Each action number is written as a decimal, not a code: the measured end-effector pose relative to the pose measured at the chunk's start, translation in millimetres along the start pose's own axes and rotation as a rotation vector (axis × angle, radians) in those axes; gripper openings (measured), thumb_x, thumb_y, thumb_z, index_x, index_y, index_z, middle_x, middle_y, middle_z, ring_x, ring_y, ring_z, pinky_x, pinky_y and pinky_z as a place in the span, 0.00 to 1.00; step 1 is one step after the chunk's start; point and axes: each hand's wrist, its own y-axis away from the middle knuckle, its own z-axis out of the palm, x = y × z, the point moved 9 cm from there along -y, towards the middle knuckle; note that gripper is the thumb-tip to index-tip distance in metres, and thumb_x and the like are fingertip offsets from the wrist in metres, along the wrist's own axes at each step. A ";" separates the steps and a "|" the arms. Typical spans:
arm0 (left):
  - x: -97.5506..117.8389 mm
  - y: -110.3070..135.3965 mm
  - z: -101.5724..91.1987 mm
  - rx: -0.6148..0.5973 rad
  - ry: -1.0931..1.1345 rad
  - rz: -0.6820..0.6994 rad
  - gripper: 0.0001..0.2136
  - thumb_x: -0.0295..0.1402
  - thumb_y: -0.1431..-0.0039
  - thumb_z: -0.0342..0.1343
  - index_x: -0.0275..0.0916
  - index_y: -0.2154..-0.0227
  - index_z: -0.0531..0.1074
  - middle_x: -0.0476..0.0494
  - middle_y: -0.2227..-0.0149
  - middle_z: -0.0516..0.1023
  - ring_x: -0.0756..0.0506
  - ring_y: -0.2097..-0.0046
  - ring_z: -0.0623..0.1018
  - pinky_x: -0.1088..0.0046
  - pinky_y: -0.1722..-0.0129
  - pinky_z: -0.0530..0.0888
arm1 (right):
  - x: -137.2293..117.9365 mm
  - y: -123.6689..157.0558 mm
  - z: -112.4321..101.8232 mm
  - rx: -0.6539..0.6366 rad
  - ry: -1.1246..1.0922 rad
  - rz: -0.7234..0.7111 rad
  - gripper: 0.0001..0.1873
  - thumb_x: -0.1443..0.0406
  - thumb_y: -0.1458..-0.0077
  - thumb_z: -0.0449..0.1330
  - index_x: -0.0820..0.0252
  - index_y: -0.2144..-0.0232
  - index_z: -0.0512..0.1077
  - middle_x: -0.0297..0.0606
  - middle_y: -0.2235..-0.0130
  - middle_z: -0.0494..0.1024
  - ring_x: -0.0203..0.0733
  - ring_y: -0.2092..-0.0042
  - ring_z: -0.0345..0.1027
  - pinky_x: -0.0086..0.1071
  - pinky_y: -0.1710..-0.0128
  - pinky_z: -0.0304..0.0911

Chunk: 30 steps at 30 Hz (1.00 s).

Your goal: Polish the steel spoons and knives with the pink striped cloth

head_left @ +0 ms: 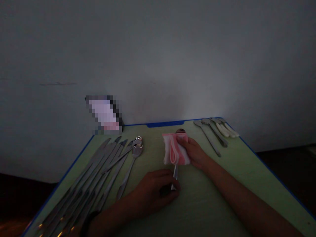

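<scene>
Left hand (153,188) grips a spoon (175,171) short of the table's (212,204) far edge, right hand (194,151) clasps cloth (171,148) round it, wiping seemingly underway, whether left-edge knives (90,168) or far-right-corner spoons (217,134) are done being unclear.

No lettering, label, brand, number or sign can be read on anything here.

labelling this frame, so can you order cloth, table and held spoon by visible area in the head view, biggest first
1. Table, by far
2. Cloth
3. Held spoon, counting only what shows: the cloth hides its middle, so its full area is unsure
</scene>
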 end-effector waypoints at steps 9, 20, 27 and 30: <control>5.0 0.3 -2.4 -0.009 -0.014 0.014 0.07 0.31 0.39 0.48 0.40 0.65 0.72 0.47 0.67 0.72 0.49 0.66 0.71 0.75 0.66 0.67 | -2.4 1.9 0.5 0.014 -0.003 -0.008 0.16 0.56 0.57 0.64 0.62 0.70 0.72 0.34 0.74 0.75 0.34 0.74 0.65 0.29 0.71 0.61; 5.3 0.4 -3.4 0.004 -0.017 0.007 0.08 0.30 0.39 0.49 0.40 0.63 0.72 0.47 0.67 0.72 0.49 0.66 0.72 0.74 0.65 0.67 | -0.1 1.0 -12.2 0.143 0.022 0.017 0.12 0.59 0.61 0.64 0.62 0.75 0.71 0.33 0.78 0.74 0.35 0.77 0.63 0.29 0.75 0.57; 4.3 -0.1 -1.2 0.010 -0.007 0.037 0.09 0.30 0.38 0.47 0.41 0.60 0.72 0.46 0.65 0.74 0.48 0.64 0.72 0.73 0.63 0.68 | -0.8 1.2 -7.3 0.099 0.026 0.018 0.13 0.59 0.60 0.65 0.62 0.74 0.71 0.32 0.76 0.74 0.34 0.75 0.64 0.28 0.73 0.59; 4.2 0.0 -2.9 0.008 -0.008 0.018 0.09 0.30 0.38 0.47 0.41 0.61 0.73 0.46 0.66 0.74 0.49 0.65 0.72 0.73 0.64 0.68 | -0.6 1.2 -6.8 0.091 0.023 0.023 0.13 0.59 0.60 0.65 0.63 0.74 0.71 0.33 0.76 0.74 0.33 0.75 0.64 0.28 0.73 0.59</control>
